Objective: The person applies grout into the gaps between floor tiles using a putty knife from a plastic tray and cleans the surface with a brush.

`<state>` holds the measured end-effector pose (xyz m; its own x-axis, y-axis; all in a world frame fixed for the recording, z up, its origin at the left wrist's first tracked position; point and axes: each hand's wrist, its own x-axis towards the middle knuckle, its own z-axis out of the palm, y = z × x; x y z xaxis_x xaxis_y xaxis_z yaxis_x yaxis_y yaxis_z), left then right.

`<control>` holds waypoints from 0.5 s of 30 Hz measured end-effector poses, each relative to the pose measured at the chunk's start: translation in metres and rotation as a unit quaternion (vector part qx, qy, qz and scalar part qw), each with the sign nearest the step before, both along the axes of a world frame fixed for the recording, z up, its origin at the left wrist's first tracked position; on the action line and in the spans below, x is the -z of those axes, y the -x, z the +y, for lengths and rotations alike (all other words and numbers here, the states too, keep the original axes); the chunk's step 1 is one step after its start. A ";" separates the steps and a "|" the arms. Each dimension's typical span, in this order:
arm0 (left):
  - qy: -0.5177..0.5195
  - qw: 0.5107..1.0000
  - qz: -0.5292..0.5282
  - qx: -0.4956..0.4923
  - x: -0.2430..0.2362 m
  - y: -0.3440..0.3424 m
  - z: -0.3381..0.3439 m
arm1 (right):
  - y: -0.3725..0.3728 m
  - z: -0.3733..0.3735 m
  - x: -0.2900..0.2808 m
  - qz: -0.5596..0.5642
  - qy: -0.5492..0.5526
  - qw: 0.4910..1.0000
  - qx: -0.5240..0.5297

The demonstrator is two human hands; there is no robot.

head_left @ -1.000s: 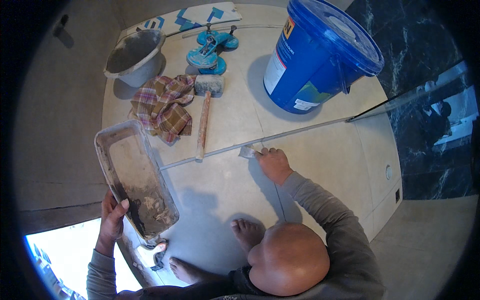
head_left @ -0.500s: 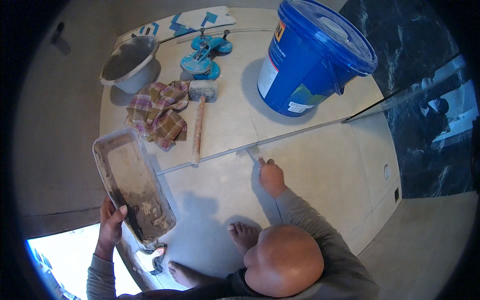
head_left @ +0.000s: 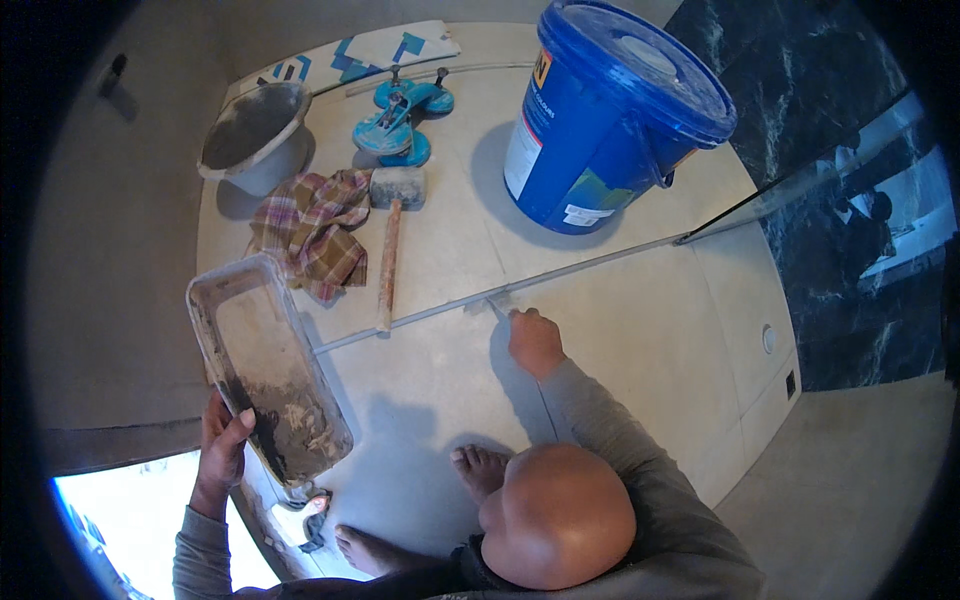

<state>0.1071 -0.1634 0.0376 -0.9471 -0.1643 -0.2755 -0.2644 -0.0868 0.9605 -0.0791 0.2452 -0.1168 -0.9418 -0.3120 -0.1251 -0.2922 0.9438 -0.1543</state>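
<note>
My left hand (head_left: 225, 440) grips the near left edge of a shallow rectangular tray (head_left: 250, 325), thumb over the rim. Grey-brown paste (head_left: 300, 425) lies in the tray's near end, and its walls are smeared with it. My right hand (head_left: 537, 342) is closed round a small putty knife (head_left: 499, 309), whose handle is mostly hidden in the fist. The blade tip points away and left, down at the pale floor tiles beside the long grey joint (head_left: 450, 306). A darker smear of paste shows on the tile around the tip.
Beyond the joint lie a mallet (head_left: 390, 260), a crumpled plaid cloth (head_left: 318, 225) and blue suction lifters (head_left: 395, 125). A grey bucket (head_left: 265, 155) stands far left, a blue lidded tub (head_left: 590, 130) far right. A glass panel edge (head_left: 800, 190) rises at right. My bare feet (head_left: 478, 470) are near.
My right hand and the putty knife have shifted slightly left, and the wrist has turned so the blade looks narrower. The left hand holds the tray in the same place.
</note>
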 end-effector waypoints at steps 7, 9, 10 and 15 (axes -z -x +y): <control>-0.006 1.000 -0.019 -0.017 -0.006 -0.014 -0.010 | 0.002 -0.008 -0.013 -0.054 0.001 0.996 -0.077; -0.008 1.000 -0.005 -0.010 -0.012 -0.013 -0.005 | 0.012 -0.014 -0.018 -0.043 -0.003 0.996 -0.083; -0.008 1.000 0.002 -0.008 -0.014 -0.012 -0.003 | 0.020 -0.018 -0.019 -0.048 -0.012 0.996 -0.073; 0.005 1.000 0.000 -0.005 -0.004 -0.009 -0.007 | 0.021 -0.013 -0.024 -0.078 -0.044 0.992 -0.090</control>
<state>0.1163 -0.1709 0.0418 -0.9455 -0.1759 -0.2741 -0.2637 -0.0807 0.9612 -0.1005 0.2326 -0.0928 -0.8385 -0.4555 -0.2991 -0.4369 0.8900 -0.1307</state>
